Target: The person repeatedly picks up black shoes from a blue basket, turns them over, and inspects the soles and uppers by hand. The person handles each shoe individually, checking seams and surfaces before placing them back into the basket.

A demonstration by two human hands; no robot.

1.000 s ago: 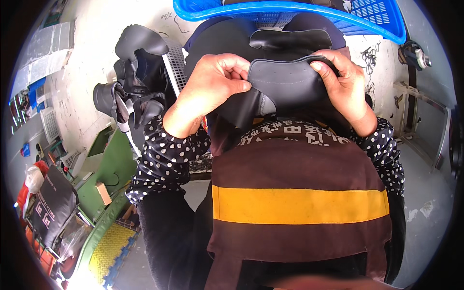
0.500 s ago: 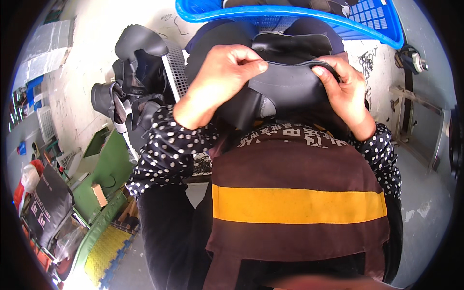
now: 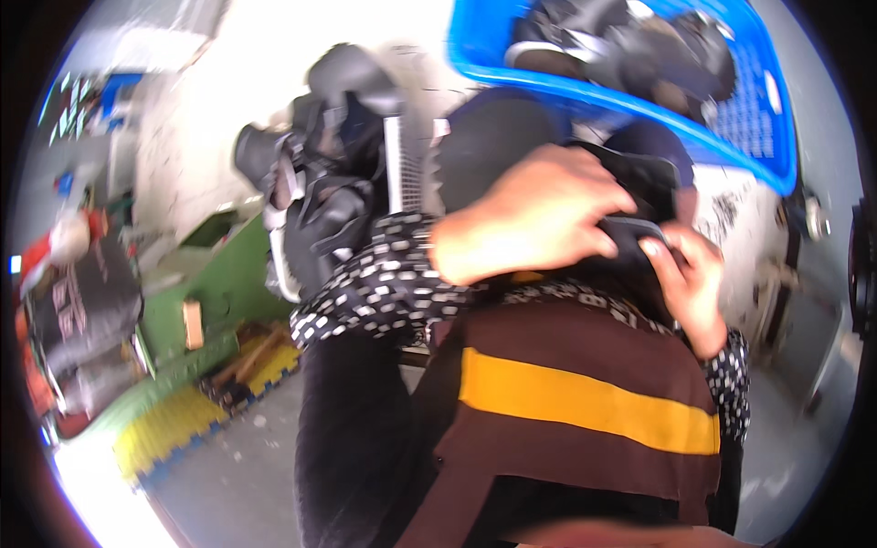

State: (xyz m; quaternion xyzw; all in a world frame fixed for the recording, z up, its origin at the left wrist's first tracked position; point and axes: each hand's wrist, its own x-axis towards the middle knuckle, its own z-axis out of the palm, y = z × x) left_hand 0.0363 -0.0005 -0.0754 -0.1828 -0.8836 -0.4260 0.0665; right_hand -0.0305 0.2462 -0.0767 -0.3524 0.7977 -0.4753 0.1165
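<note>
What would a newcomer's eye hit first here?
Probably the bright blue basket at upper right, with dark items inside, then the yellow band across the brown apron at lower centre. Between them, the left hand and right hand meet at a black piece over the lap, slightly blurred.

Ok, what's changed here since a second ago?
Your left hand moved rightward along the smooth black leather-like piece, close to your right hand; blur hides its grip. The view swung, showing more of the blue plastic basket. Your right hand still grips the piece.
</note>
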